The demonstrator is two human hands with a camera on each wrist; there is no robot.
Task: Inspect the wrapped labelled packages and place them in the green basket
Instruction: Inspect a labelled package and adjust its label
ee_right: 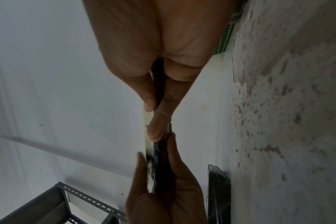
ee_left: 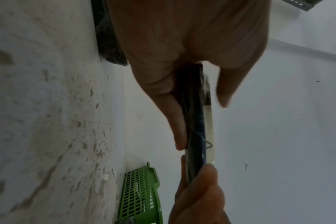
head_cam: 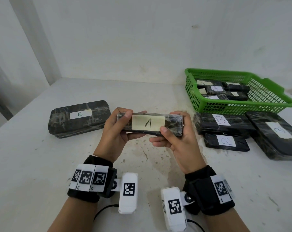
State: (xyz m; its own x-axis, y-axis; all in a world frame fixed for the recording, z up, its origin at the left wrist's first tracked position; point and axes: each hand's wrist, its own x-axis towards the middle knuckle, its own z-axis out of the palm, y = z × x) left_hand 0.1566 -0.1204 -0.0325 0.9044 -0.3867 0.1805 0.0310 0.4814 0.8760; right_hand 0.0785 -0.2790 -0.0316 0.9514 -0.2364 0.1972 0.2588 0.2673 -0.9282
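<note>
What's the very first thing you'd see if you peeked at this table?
A dark wrapped package marked A, held up in the middle by the left hand and right hand. Next, the bright green basket at the back right, already holding packages, with three packages marked B lying just in front of it.

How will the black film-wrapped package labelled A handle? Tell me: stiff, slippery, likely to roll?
The black film-wrapped package labelled A probably stays stiff: it spans straight between the left hand and right hand without sagging. Its glossy wrap may be somewhat slippery. Flat and slab-shaped, it seems unlikely to roll.
</note>
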